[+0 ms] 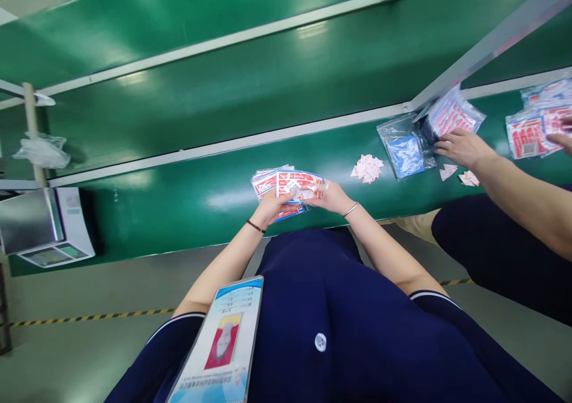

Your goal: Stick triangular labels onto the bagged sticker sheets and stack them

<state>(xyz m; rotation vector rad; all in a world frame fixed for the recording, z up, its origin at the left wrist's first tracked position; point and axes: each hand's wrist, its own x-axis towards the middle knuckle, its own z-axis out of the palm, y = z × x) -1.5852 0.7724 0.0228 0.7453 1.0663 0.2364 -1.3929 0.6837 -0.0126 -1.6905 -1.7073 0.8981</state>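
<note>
In the head view, a small clear plastic bag [286, 178] with red, white and blue print and a square code label is held between both hands. My left hand [271, 206] pinches its left lower part, thumb on top. My right hand [333, 197] closes on its right end; what lies under those fingers is hidden. Under and behind the held bag, more printed bags [263, 180] lie stacked on the green table [179, 212]. To the right of my right hand sits a loose pile of small white triangular pieces with orange edges [367, 169].
A clear bag with blue contents [406, 154] lies right of the pile. A co-worker's hand [460, 143] touches printed bags [456, 117] there; more bags [527, 135] lie farther right. A scale [58, 236] stands at left. A metal rail [214, 143] borders the table's back.
</note>
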